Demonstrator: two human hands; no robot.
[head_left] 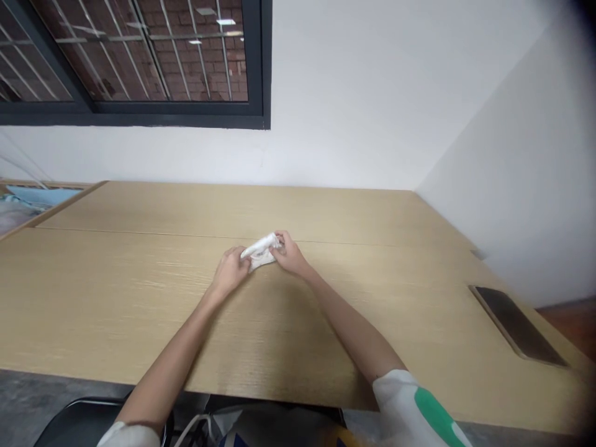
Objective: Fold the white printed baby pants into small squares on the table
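Note:
A small white piece of soft, partly rolled material [261, 249], cloth or paper, is stretched between my two hands over the middle of the wooden table [298, 335]. Its upper edge forms a thick roll, and a flatter part with faint grey marks hangs below. My left hand [230, 270] pinches its left end, thumb towards me. At the right end, my right hand [289, 253] grips it with bent fingers and thumb. Parts of both ends are hidden by the fingers.
A dark flat rectangle with a pale rim [516, 324], like a tablet, lies at the table's right. Behind rises a white wall [344, 99] with a barred window [153, 56]. Bluish fabric [41, 196] shows at the far left. A black chair [79, 422] stands by the front edge.

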